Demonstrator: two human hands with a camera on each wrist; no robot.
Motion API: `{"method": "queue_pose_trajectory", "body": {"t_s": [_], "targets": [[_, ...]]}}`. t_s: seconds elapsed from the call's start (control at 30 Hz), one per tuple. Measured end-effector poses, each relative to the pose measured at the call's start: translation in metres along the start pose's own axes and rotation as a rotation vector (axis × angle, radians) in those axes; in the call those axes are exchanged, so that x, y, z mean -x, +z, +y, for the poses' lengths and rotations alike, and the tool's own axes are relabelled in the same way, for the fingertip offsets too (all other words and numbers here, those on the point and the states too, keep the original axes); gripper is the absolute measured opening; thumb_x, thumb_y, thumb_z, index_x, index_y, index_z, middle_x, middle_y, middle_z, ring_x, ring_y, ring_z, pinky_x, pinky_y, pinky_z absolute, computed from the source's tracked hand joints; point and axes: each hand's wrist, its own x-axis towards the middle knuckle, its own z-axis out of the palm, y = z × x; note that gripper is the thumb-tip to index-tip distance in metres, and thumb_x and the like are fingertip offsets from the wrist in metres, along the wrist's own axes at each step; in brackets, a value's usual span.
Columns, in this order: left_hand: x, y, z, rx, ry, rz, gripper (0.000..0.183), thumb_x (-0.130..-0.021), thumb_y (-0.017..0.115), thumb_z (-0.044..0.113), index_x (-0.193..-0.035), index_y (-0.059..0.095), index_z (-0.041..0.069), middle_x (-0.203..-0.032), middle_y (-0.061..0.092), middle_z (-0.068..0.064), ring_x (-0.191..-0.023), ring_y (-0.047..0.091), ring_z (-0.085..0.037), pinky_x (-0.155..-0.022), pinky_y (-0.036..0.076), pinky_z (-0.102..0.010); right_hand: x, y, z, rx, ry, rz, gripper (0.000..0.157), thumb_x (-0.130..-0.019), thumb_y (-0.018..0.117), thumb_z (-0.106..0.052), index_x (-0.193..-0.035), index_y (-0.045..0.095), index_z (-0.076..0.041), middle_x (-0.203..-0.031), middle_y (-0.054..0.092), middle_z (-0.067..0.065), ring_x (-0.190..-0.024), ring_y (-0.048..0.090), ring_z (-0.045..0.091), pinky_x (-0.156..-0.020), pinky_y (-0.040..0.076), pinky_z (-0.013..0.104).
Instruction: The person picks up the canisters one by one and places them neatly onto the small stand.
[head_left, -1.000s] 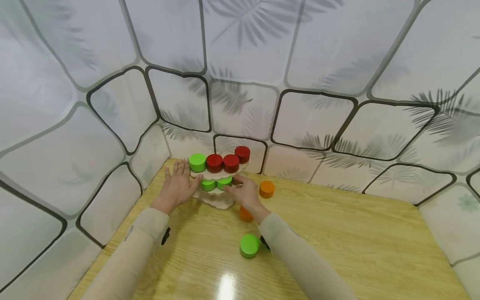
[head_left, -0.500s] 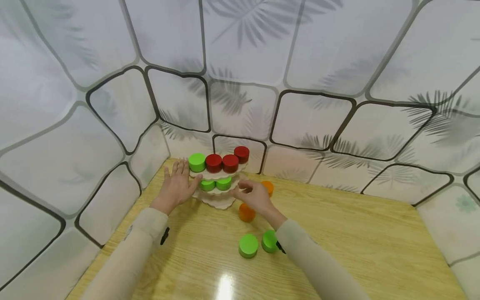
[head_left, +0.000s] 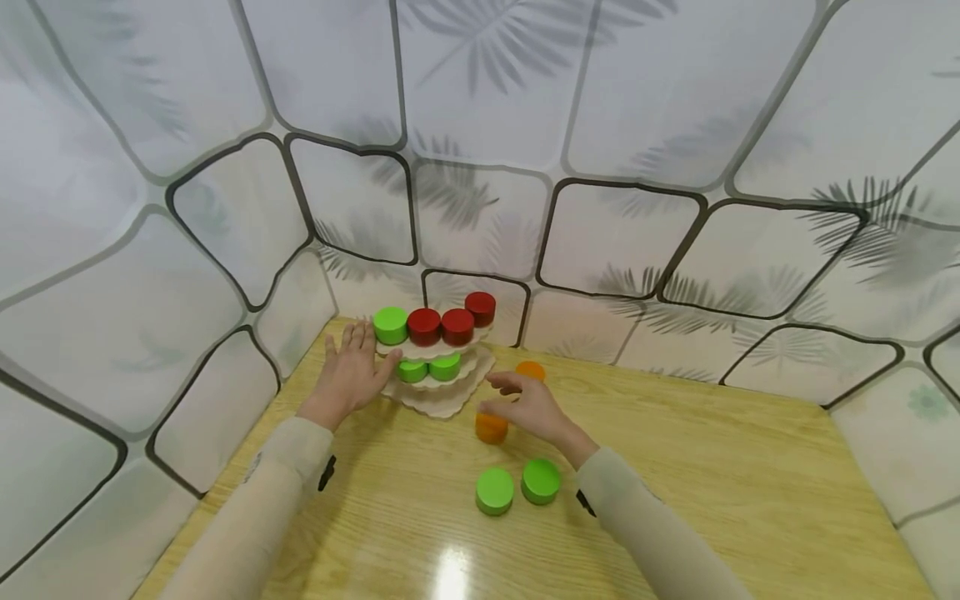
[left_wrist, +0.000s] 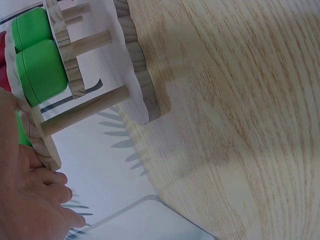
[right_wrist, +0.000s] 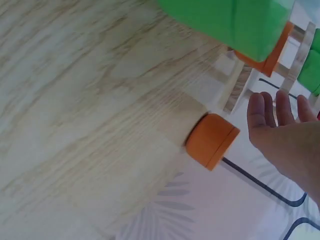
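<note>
A tiered wooden stand (head_left: 442, 405) with scalloped edges stands at the back left. On its top tier sit a green round block (head_left: 391, 326) and several red round blocks (head_left: 424, 327). Two green round blocks (left_wrist: 42, 70) lie on the tier below. My left hand (head_left: 348, 375) rests with extended fingers against the left edge of the top tier. To the right of the stand, my right hand (head_left: 534, 408) hovers with loosely bent fingers and holds nothing. It is nearest to an orange round block (head_left: 491, 429) and partly covers another orange round block (head_left: 530, 370) behind it.
Two green round blocks, a left one (head_left: 494, 492) and a right one (head_left: 541, 481), stand on the wooden table (head_left: 720, 492) near my right wrist. A patterned wall (head_left: 480, 217) rises close behind the stand, and another wall (head_left: 217, 408) borders the table's left side.
My right hand has drawn back from the green block on the middle tier, moving right and toward me. The right front green block has come into view. My left hand stays at the stand.
</note>
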Motion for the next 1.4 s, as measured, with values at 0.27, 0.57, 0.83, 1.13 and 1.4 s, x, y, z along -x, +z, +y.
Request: {"method": "queue_pose_trajectory", "body": {"t_s": [0.27,0.57,0.83,1.13,1.4], "targets": [[0.0,0.001,-0.001,0.007,0.005,0.001,0.089,-0.112,0.027,0.057,-0.163,0.011,-0.014,-0.172,0.009,-0.034,-0.16,0.01,-0.053,-0.125,0.004,-0.076,0.002,-0.006,0.014,-0.025,0.015,-0.092,0.065,-0.095,0.08,-0.031,-0.15,0.058,-0.005,-0.149,0.062,0.018,-0.133,0.06,0.036,-0.108,0.052,0.053],[0.001,0.001,0.0,0.017,0.006,0.007,0.089,-0.112,0.027,0.057,-0.163,0.011,-0.015,-0.172,0.009,-0.034,-0.16,0.01,-0.053,-0.125,0.003,-0.075,0.007,-0.009,0.023,-0.028,-0.002,-0.145,0.063,-0.095,0.08,-0.024,-0.149,0.057,0.0,-0.149,0.061,0.022,-0.132,0.06,0.038,-0.111,0.051,0.054],[0.001,0.001,0.0,0.014,0.007,0.008,0.088,-0.113,0.027,0.056,-0.163,0.012,-0.015,-0.172,0.011,-0.034,-0.16,0.011,-0.053,-0.125,0.005,-0.076,0.008,-0.009,0.03,-0.036,-0.022,-0.18,0.063,-0.095,0.079,-0.021,-0.149,0.055,0.003,-0.15,0.059,0.024,-0.132,0.06,0.038,-0.113,0.049,0.054],[0.0,0.0,0.0,0.013,0.003,0.003,0.088,-0.113,0.028,0.056,-0.163,0.012,-0.014,-0.172,0.01,-0.034,-0.161,0.01,-0.052,-0.125,0.003,-0.075,0.008,-0.006,0.034,-0.006,0.016,-0.177,0.07,-0.091,0.084,-0.025,-0.15,0.056,-0.001,-0.148,0.063,0.014,-0.13,0.061,0.031,-0.112,0.051,0.05],[0.0,-0.001,0.001,0.005,0.006,0.005,0.088,-0.112,0.028,0.057,-0.162,0.015,-0.015,-0.172,0.011,-0.034,-0.16,0.011,-0.053,-0.125,0.006,-0.076,0.009,-0.006,0.035,-0.02,0.007,-0.183,0.068,-0.093,0.082,-0.022,-0.15,0.055,0.0,-0.149,0.061,0.017,-0.13,0.061,0.033,-0.112,0.05,0.053]]}}
